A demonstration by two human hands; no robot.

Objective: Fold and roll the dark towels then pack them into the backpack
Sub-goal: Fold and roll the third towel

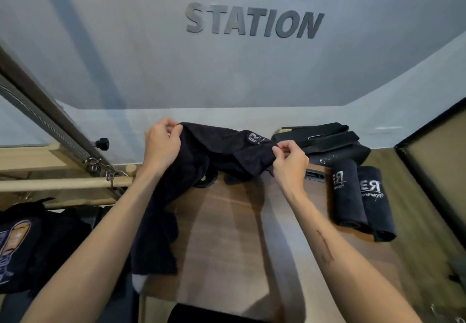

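Observation:
A dark towel (214, 153) with a pale logo hangs stretched between my hands above the wooden table (227, 234). My left hand (161, 143) pinches its upper left corner. My right hand (290, 158) pinches the right edge. The rest of the towel droops down the left, past the table's edge. Two rolled dark towels (360, 199) with logos lie side by side at the right of the table. A black backpack (327, 141) lies flat at the back right, beside the wall.
A wooden frame with rods, springs and a black knob (102, 143) stands at the left. Dark clothing (27, 244) lies at the lower left. A dark-framed panel (436, 169) borders the table on the right. The grey wall is close behind.

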